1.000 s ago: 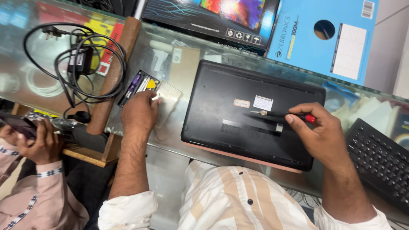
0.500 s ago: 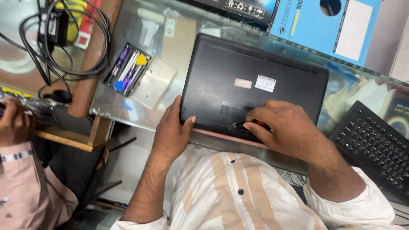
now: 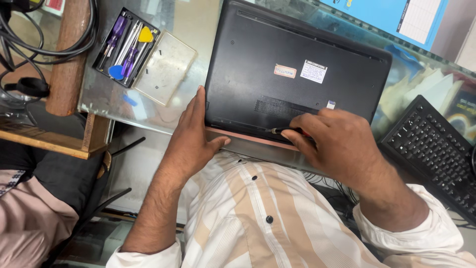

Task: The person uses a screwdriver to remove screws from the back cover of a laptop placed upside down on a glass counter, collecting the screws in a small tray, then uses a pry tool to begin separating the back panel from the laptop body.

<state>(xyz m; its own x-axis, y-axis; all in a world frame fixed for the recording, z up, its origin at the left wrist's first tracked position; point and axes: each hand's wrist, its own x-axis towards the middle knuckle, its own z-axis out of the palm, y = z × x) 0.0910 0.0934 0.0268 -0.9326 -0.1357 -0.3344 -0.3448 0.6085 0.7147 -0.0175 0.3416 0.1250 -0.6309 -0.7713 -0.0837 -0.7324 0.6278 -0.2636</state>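
Observation:
A black laptop lies bottom-up on the glass counter, with two stickers on its base. My left hand presses flat against the laptop's near left corner, fingers along its side edge. My right hand grips a small screwdriver with a red-and-black handle, its tip at the laptop's near edge by the vent slots.
An open tool kit case with purple drivers and picks sits left of the laptop, its clear lid beside it. A black keyboard lies right. Cables and a wooden post stand far left. Another person's sleeve shows lower left.
My left hand left the tool kit and came to the laptop's near left corner. My right hand moved the screwdriver from the laptop's middle down to its near edge.

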